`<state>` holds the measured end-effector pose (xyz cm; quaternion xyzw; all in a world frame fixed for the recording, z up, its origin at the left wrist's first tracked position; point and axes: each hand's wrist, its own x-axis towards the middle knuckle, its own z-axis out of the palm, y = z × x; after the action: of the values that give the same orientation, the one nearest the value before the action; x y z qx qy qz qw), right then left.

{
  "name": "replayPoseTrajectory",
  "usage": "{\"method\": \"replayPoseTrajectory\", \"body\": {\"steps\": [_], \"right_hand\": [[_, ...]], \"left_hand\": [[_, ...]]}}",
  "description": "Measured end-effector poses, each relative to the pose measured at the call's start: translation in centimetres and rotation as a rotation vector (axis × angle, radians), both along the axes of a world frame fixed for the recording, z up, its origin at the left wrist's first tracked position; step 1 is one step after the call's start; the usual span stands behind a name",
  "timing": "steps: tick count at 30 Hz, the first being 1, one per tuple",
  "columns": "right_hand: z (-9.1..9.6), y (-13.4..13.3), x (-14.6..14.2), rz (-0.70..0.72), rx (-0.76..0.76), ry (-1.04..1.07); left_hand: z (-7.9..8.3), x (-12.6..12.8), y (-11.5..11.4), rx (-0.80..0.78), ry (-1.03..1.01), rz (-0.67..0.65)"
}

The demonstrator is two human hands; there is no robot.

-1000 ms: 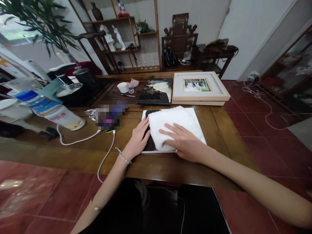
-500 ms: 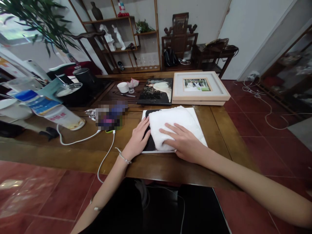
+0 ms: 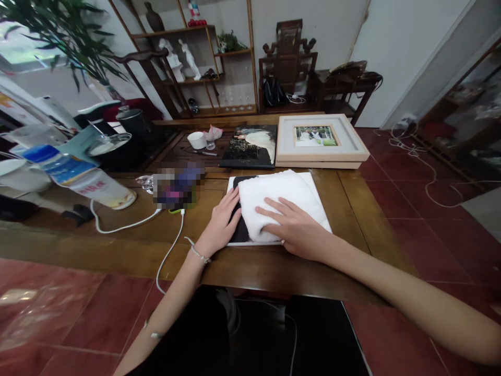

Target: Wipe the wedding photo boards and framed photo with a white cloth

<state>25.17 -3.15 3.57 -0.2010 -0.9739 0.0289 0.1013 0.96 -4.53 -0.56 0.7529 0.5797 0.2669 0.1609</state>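
A folded white towel (image 3: 287, 190) lies over a flat panel (image 3: 242, 230) with a white border and a dark surface on its left side; the towel hides most of the panel. My right hand (image 3: 295, 227) rests on the towel with its fingers spread and pressed down, the fingertips pointing left. At the panel's left edge, my left hand (image 3: 224, 222) lies flat with its fingers stretched out, touching the panel beside the towel.
Behind the panel, a black photo print (image 3: 250, 147) lies beside a light wooden picture frame (image 3: 323, 138). A large bottle (image 3: 84, 177), a blurred-out object (image 3: 178, 188) with white cables, and a white cup (image 3: 197, 140) are on the wooden table (image 3: 352, 224).
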Motion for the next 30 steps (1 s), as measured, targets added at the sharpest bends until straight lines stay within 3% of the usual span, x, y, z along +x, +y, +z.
{"method": "replayPoseTrajectory", "body": {"steps": [30], "right_hand": [[0.39,0.07,-0.05,0.01,-0.031,-0.026]], "left_hand": [[-0.02,-0.08,-0.04,-0.005,0.0,0.001]]}}
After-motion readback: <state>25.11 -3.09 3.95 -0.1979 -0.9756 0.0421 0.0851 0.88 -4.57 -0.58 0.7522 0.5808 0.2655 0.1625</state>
